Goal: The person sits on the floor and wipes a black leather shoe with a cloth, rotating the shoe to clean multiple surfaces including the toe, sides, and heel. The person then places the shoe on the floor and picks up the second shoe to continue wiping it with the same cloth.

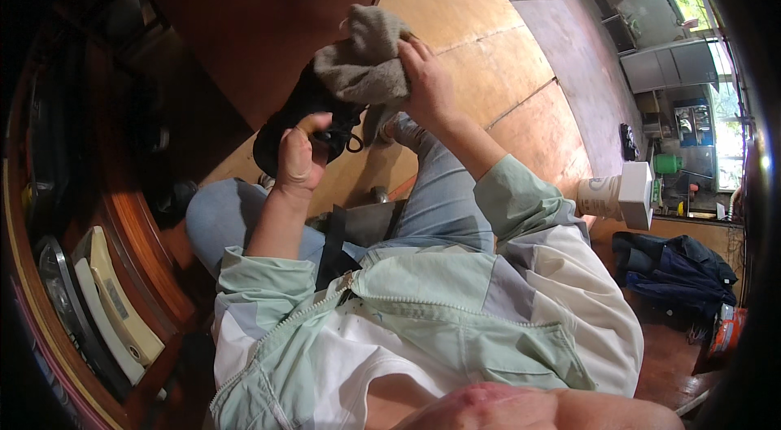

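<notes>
A black lace-up shoe (290, 105) is held up before me, above my knees. My left hand (302, 155) grips its near end, with the thumb on top beside a loop of black lace (355, 142). My right hand (427, 79) has hold of a bunched grey cloth (363, 67), which lies over the shoe's far end and covers that part. The fingers under the cloth are hidden. Below the shoe are my legs in light blue jeans (448, 192).
Tan floor boards (488, 70) stretch beyond my legs. Dark reddish-brown panelling (256, 9) stands ahead. To the left, a beige appliance (119, 302) sits by a wooden edge. On the right are a white tub (598, 197), dark clothes (677, 274) and a green cylinder (668, 163).
</notes>
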Demonstrator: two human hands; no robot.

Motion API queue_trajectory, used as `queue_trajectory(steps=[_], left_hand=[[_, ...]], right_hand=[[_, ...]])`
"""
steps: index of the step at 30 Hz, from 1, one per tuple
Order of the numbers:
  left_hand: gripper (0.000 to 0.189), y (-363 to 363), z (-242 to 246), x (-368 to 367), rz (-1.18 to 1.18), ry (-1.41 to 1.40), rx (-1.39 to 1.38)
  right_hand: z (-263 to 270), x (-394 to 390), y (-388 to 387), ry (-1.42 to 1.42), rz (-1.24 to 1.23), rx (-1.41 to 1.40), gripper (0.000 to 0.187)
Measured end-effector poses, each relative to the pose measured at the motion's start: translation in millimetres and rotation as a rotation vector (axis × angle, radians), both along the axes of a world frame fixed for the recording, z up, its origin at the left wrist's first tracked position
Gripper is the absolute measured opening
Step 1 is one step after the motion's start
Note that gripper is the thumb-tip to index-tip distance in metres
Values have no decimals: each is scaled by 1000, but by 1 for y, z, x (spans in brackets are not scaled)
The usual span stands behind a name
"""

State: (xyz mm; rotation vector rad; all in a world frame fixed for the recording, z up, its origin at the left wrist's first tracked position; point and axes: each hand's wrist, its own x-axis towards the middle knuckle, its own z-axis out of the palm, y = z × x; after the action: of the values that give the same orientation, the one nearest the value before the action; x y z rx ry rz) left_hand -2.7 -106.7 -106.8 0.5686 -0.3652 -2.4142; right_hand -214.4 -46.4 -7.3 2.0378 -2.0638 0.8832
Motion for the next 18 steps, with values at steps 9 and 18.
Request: queue_trajectory(steps=[9,18], left_hand=[[28,0,-3,-5,-10,138,98],[43,-12,13,6,166,365,-199]], right_hand=[[-14,42,16,-76,-156,65,67],[-1,79,35,-198,225,261,59]])
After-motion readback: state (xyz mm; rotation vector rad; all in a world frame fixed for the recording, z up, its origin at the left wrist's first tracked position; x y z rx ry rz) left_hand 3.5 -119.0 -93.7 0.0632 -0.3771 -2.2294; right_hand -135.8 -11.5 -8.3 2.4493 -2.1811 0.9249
